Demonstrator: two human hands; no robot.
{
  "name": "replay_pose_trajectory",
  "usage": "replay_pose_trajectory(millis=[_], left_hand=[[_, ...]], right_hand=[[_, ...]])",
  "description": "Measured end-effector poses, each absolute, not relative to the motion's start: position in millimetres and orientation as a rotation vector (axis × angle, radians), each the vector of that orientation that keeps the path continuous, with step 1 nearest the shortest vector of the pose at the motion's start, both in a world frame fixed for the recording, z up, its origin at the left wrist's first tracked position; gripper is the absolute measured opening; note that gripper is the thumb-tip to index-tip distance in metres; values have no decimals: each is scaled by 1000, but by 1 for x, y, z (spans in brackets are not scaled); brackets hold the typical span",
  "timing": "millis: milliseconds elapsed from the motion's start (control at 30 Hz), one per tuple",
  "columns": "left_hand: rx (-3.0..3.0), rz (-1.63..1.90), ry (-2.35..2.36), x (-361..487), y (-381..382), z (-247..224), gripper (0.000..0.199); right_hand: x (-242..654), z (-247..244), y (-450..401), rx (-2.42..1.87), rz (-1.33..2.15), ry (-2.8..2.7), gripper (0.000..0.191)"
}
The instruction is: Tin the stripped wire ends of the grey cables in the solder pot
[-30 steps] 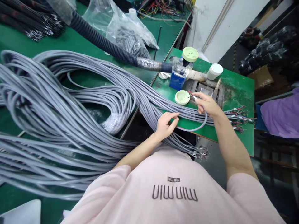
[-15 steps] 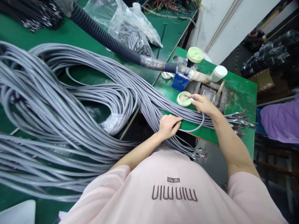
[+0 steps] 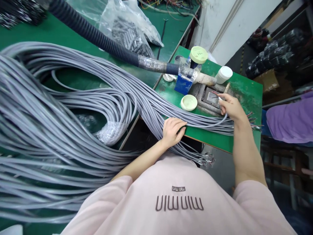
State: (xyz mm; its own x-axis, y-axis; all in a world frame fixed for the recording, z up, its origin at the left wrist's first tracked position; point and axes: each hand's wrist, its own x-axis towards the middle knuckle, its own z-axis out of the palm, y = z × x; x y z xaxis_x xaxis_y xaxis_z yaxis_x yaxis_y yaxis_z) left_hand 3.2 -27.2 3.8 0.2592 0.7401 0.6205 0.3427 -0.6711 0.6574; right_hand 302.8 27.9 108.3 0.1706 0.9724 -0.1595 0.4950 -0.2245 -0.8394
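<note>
My right hand [image 3: 228, 106] pinches the end of one grey cable, its thin red and dark wires pointing left over a metal pot [image 3: 212, 98] with a shiny square surface. My left hand [image 3: 172, 132] rests at the near side of the grey cable bundle [image 3: 156, 98], its fingers curved and a gap between thumb and index finger; whether it grips a cable cannot be made out. A shallow pale-green dish [image 3: 188, 103] sits left of the pot. Stripped cable ends [image 3: 254, 125] lie right of my right forearm.
A ribbed hose [image 3: 97, 39] runs over the table to a blue box [image 3: 183, 84]. Beyond the pot stand a white jar [image 3: 224, 75] and a green-lidded jar [image 3: 199, 54]. A person's purple sleeve [image 3: 290, 120] shows at right.
My right hand has moved right with the cable end, from over the pale-green dish to the metal pot. My left hand stays by the bundle. The view has shifted slightly.
</note>
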Motion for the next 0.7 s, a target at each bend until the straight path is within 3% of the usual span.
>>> replay_pose_trajectory(millis=[700], left_hand=[[2189, 1366, 1015, 4, -28, 1, 24]], right_hand=[[330, 66, 46, -1976, 847, -1335, 47]])
